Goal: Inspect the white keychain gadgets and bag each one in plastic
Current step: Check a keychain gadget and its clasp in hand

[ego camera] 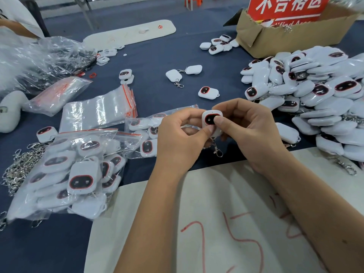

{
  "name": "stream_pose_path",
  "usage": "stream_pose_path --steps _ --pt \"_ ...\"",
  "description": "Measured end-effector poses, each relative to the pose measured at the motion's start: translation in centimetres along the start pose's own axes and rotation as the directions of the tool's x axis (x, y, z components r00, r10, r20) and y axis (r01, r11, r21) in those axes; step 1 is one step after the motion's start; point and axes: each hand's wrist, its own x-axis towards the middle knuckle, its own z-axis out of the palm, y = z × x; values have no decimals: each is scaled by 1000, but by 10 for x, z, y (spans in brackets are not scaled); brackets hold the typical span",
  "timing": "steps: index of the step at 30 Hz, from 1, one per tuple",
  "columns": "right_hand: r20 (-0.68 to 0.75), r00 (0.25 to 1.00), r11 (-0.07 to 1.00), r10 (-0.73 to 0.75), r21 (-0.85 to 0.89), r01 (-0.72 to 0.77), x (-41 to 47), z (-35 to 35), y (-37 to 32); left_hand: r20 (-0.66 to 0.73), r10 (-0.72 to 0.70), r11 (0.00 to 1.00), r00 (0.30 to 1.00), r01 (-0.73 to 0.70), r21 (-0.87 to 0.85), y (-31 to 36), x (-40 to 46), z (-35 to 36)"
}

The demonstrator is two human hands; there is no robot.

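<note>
Both my hands hold one white keychain gadget (210, 118) above the table's middle, its black, red-rimmed face turned up. My left hand (181, 138) grips its left side, thumb against the lower edge. My right hand (248, 129) grips the right side, thumb pressing on the black face. Its metal clasp (217, 150) dangles below. A big heap of unbagged gadgets (315, 95) lies to the right. Bagged gadgets (78, 174) pile up at the left. A stack of empty zip bags (98, 111) with red strips lies behind them.
A cardboard box (275, 36) with a red sign stands at the back right. Loose gadgets (208, 92) dot the blue cloth. Metal chains (17, 168) lie at the left edge. A beige sheet with red marks (216, 223) covers the near table. Another person's arm (15, 26) shows far left.
</note>
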Motion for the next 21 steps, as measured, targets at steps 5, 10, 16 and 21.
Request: stream_pose_path --steps 5,10,16,21 --pt "33 999 999 -28 -30 29 0 -1 -2 -7 24 998 1000 -24 52 -1 1 -1" --pt "39 994 991 -103 -78 106 -3 4 -7 -7 64 997 998 -64 48 -2 2 -6" --pt "27 992 982 -127 -139 130 -4 5 -5 -10 71 997 997 -71 -21 -5 4 -7" --pt "26 989 975 -149 -164 151 -4 6 -5 -20 75 996 997 -76 -43 -6 5 -8"
